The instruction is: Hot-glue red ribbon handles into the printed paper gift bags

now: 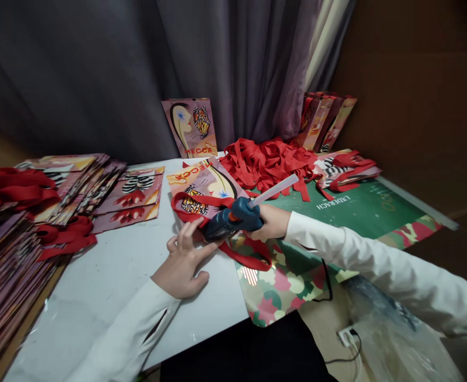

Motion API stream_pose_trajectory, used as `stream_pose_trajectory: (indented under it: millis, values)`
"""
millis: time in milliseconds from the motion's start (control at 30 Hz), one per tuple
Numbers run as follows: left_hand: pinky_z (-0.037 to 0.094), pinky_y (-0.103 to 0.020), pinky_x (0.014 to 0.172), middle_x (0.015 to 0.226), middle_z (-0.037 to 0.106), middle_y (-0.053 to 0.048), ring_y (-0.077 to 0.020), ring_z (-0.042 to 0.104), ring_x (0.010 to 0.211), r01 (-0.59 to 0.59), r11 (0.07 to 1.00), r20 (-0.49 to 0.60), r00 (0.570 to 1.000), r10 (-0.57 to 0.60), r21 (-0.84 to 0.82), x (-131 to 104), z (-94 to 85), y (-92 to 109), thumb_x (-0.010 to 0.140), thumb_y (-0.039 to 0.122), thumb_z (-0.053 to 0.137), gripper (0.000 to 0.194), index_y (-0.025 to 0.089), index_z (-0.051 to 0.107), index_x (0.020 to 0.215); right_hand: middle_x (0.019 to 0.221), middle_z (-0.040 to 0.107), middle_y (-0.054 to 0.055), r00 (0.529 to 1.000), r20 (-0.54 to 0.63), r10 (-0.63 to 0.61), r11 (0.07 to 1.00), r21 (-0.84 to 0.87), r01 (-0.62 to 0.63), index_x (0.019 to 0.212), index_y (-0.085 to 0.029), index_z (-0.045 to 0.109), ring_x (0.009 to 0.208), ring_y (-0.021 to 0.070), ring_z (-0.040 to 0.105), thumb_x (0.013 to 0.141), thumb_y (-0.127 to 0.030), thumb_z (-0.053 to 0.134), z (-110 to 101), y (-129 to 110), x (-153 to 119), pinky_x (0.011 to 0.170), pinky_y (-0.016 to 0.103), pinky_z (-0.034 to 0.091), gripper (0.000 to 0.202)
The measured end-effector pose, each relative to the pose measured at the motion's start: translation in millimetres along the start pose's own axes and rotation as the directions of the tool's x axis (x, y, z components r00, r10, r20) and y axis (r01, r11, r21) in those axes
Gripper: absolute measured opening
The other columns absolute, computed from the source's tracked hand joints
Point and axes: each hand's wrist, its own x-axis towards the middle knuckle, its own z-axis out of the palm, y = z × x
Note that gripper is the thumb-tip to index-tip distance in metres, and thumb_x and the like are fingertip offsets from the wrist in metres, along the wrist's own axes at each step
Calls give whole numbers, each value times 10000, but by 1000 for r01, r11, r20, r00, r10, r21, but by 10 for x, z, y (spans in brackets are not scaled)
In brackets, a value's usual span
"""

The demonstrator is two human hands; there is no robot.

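Observation:
My right hand (271, 222) is wrapped round a dark blue glue gun (243, 215), with a clear glue stick poking out of its back. The gun's nozzle end is over the near edge of a printed MECCA bag (217, 183) lying on the white table. A red ribbon (253, 261) loops over the bag and below the gun. My left hand (185, 260) has its fingers spread, the fingertips by the bag's edge and the ribbon near the gun. Where the nozzle meets the bag is hidden.
Left, stacks of printed bags (2, 286) and red ribbons (64, 236). Behind, an upright MECCA bag (193, 127) by the curtain and a ribbon heap (269, 162). Right, more bags (320, 122), a green board (360, 212) and a power outlet (346, 335) below.

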Motion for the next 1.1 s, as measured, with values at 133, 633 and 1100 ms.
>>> stream_pose_trajectory:
  millis: [133, 633, 1100]
  values:
    - [269, -630, 940, 1527, -1, -98, -488, 129, 1338, -8, 1000, 18, 1000, 8, -2, 1, -21, 14, 601, 211, 565, 709, 320, 557, 1301, 733, 649, -7, 1000, 23, 16, 995, -95, -14, 776, -135, 653, 665, 141, 574, 610, -213, 690, -10, -13, 62, 619, 228, 451, 187]
    - [278, -617, 938, 1554, -34, -81, -489, 105, 1369, -3, 1000, 66, 998, 2, 13, 15, -34, 12, 625, 210, 558, 721, 337, 525, 1334, 831, 684, 16, 998, -52, -34, 986, -166, 25, 837, -146, 680, 820, 195, 615, 582, -211, 729, -72, -64, 68, 724, 245, 479, 268]
    - [298, -606, 925, 1562, -148, -91, -496, 89, 1381, -11, 1000, 67, 998, 13, -26, -5, -25, 11, 619, 185, 557, 782, 339, 465, 1380, 692, 622, -11, 999, -53, 4, 980, -197, -14, 778, -152, 633, 663, 166, 586, 598, -204, 676, -185, -2, -79, 609, 247, 461, 192]
